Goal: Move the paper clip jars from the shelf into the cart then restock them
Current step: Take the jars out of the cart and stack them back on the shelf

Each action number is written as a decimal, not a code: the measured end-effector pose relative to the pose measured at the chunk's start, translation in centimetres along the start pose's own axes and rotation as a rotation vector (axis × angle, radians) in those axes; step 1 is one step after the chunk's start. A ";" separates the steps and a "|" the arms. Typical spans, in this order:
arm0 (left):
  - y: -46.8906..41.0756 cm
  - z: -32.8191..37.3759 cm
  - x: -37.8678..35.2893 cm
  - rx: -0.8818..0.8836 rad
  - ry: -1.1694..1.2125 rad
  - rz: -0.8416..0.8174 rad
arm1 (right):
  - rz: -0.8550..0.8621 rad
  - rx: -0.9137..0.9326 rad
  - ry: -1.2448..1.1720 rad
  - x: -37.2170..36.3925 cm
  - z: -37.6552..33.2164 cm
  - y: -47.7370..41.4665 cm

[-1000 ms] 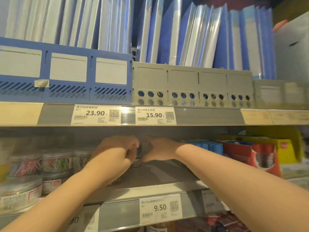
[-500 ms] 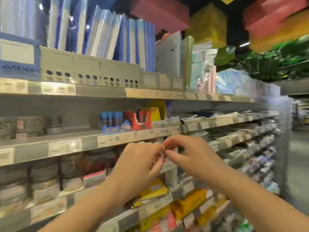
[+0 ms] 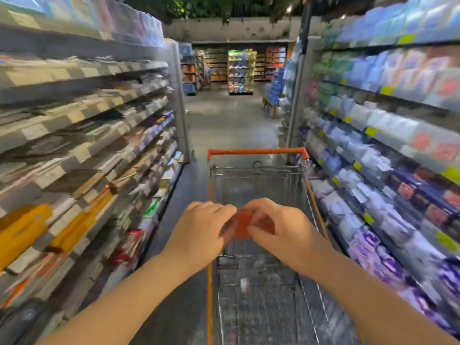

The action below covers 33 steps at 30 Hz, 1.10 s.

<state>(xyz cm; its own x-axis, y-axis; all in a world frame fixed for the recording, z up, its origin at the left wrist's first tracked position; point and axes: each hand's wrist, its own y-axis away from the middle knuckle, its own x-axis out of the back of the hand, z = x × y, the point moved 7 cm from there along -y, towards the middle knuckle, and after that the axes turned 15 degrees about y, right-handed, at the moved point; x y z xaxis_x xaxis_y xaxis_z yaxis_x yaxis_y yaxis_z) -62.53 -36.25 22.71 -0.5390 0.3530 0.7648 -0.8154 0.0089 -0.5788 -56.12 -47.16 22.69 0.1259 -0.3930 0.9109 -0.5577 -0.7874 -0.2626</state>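
Note:
My left hand (image 3: 201,232) and my right hand (image 3: 281,230) meet above the wire cart (image 3: 256,151), which stands in the aisle straight ahead. Both hands pinch a small paper clip jar (image 3: 244,226) between their fingertips. It is blurred and shows as a reddish patch, mostly covered by the fingers. On the cart's mesh floor below lie a few faint clear jars (image 3: 245,285).
Stationery shelves (image 3: 74,155) run close along the left of the cart. Shelves of packaged goods (image 3: 373,170) line the right. The aisle floor (image 3: 231,125) stretches beyond the cart's orange handle toward more displays at the back.
The view swung right from the stationery shelf to face down the aisle. Both hands left the shelf together, still closed on the small jar, and now hover over the cart.

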 end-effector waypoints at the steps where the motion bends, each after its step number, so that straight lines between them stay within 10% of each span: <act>1: -1.0 0.2 -2.6 -0.026 0.030 -0.024 | 0.003 -0.063 0.014 -0.3 2.6 0.6; 14: -2.6 -5.4 -24.9 0.146 0.306 -0.382 | -0.248 -0.546 -0.043 -14.0 21.3 4.1; 23: 8.1 -11.4 -41.2 0.697 0.332 -0.610 | -0.806 -0.740 -0.056 -34.6 29.4 8.3; 33: 25.9 -6.9 -54.8 0.687 0.411 -1.320 | -1.069 -0.694 0.175 -45.6 31.7 17.7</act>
<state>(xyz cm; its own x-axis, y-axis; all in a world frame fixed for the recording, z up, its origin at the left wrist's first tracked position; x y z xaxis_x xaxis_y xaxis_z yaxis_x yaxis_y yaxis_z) -52.68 -48.89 -36.18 0.6190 0.6662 0.4159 -0.6480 0.1341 0.7497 -45.76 -58.25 -33.56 0.6936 0.3858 0.6084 -0.5614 -0.2398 0.7920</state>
